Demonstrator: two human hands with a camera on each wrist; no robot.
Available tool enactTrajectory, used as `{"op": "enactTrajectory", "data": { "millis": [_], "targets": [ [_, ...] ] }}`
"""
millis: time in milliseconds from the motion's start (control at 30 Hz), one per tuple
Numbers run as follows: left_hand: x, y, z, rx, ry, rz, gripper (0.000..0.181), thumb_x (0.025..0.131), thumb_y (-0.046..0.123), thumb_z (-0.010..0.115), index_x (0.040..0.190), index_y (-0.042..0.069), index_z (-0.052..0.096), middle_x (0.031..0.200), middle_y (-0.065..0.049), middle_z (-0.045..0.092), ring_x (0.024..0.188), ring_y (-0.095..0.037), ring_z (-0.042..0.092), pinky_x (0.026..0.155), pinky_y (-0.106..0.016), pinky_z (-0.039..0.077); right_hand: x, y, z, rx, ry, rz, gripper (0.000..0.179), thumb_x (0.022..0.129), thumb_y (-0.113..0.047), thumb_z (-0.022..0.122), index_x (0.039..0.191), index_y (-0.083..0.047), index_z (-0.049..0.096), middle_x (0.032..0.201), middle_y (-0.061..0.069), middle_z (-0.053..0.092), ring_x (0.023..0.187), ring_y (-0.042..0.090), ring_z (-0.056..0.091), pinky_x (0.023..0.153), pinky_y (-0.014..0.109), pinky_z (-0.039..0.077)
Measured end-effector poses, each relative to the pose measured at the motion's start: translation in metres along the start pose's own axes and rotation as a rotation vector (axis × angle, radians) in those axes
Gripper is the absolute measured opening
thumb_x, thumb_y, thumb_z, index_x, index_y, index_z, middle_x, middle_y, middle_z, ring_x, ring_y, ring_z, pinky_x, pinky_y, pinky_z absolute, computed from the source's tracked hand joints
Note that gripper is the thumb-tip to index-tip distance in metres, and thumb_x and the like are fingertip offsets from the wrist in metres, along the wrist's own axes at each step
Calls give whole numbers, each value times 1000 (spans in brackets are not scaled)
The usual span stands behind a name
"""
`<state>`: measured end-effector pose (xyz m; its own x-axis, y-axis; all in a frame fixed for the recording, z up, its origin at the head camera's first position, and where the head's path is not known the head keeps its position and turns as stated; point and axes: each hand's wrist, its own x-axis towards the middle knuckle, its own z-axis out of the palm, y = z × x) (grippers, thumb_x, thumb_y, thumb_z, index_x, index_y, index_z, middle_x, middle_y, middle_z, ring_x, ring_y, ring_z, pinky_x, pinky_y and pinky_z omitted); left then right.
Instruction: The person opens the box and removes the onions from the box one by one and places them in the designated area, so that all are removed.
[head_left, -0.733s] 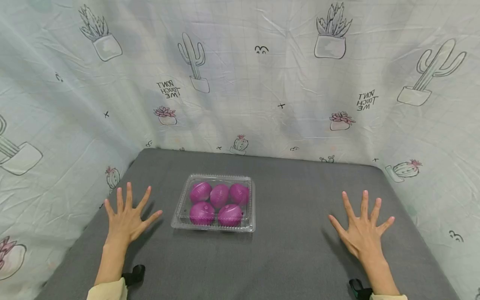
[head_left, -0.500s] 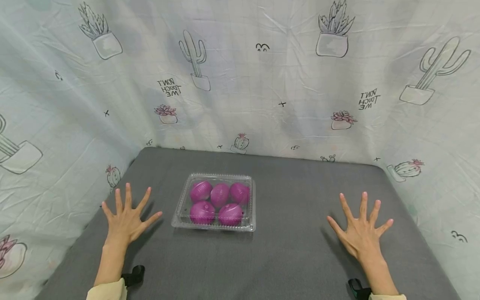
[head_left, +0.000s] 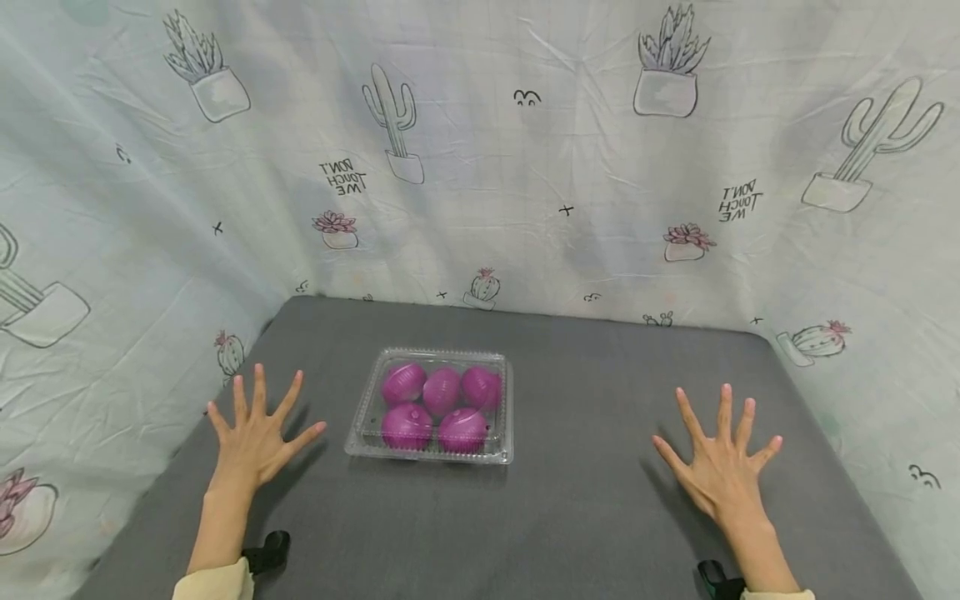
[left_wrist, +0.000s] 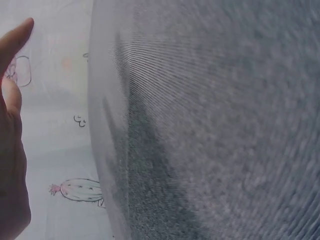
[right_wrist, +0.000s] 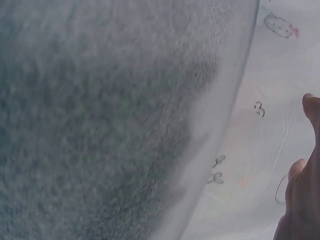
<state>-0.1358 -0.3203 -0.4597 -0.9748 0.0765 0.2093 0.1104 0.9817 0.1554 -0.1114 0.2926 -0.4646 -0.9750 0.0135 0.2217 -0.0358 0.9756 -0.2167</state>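
Note:
A clear plastic clamshell box rests on the grey table, left of the middle in the head view. Inside it lie several round purple things, such as a ribbed purple ball; their exact kind is hard to tell through the plastic. To the left of the box my left hand is spread with straight fingers and holds nothing. My right hand is likewise spread, well to the right of the box. Each wrist view catches only part of its hand, left and right, over the table.
Grey cloth covers the table. Behind it and along both sides hangs a pale curtain printed with cacti and potted plants. A black strap mount sits on the left wrist, another black mount on the right.
The right hand has shifted very slightly left in the head view. The left hand and the box stay practically where they were; the whole view sways a little.

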Motion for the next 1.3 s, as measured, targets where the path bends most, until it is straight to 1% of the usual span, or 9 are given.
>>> {"op": "enactTrajectory", "data": {
  "millis": [300,533,667,833,933,1000,1100,1167,1300],
  "targets": [
    [0,11,-7,-52,-6,25,89,89,64,50,154,32,-1,154,-14,-26,136,-39,-29,94,-71,-21,2,-10,-1,-2,18,-58,83,90,-61,51,154,-37,3,156,13,-21,138,34,-29,89,76,-18],
    [1,24,-13,-216,-49,40,86,93,54,52,155,29,-2,155,-8,-27,135,-38,-31,94,-70,-21,6,-24,-5,61,-5,-91,81,93,-59,48,155,-34,2,156,13,-21,139,36,-26,93,74,-17],
    [1,32,-17,-363,-113,63,85,95,48,53,155,28,-3,157,-10,-18,137,-41,-28,95,-72,-17,6,-36,-4,107,-4,-126,80,94,-57,48,155,-30,6,157,12,-19,140,34,-25,97,73,-15],
    [-5,40,-13,-671,-232,102,80,98,31,54,154,30,-2,160,-11,2,143,-42,-6,99,-74,-4,2,-59,-1,269,-72,-172,76,97,-49,48,156,-24,6,157,12,-18,141,34,-24,99,73,-7],
    [-10,45,-8,-782,-271,134,76,99,24,52,154,31,0,160,-8,10,144,-36,6,100,-72,8,-3,-78,3,411,-160,-210,74,99,-42,48,156,-21,6,158,12,-17,141,36,-23,100,73,-3],
    [-12,47,-6,-822,-284,158,74,100,21,51,154,31,1,159,-7,14,145,-27,10,100,-71,14,-7,-92,7,485,-213,-243,72,99,-40,47,156,-20,7,158,11,-16,141,36,-22,101,72,-2],
    [-12,50,-4,-863,-290,182,72,101,18,51,154,30,4,159,-4,17,145,-17,9,102,-69,14,-9,-113,13,531,-234,-304,72,99,-39,49,156,-19,9,158,11,-15,142,35,-20,102,71,-1],
    [-10,52,-5,-876,-292,202,71,100,17,51,155,27,6,158,-5,18,145,-20,11,102,-69,15,-9,-124,15,545,-234,-337,72,99,-39,49,156,-20,10,159,9,-14,143,34,-19,103,71,-1],
    [-5,57,-6,-859,-311,232,71,99,17,54,155,22,11,157,-11,19,142,-37,18,102,-67,19,-7,-140,20,591,-246,-363,73,98,-40,49,156,-19,9,159,7,-14,143,33,-17,103,70,1]
  ]
}}
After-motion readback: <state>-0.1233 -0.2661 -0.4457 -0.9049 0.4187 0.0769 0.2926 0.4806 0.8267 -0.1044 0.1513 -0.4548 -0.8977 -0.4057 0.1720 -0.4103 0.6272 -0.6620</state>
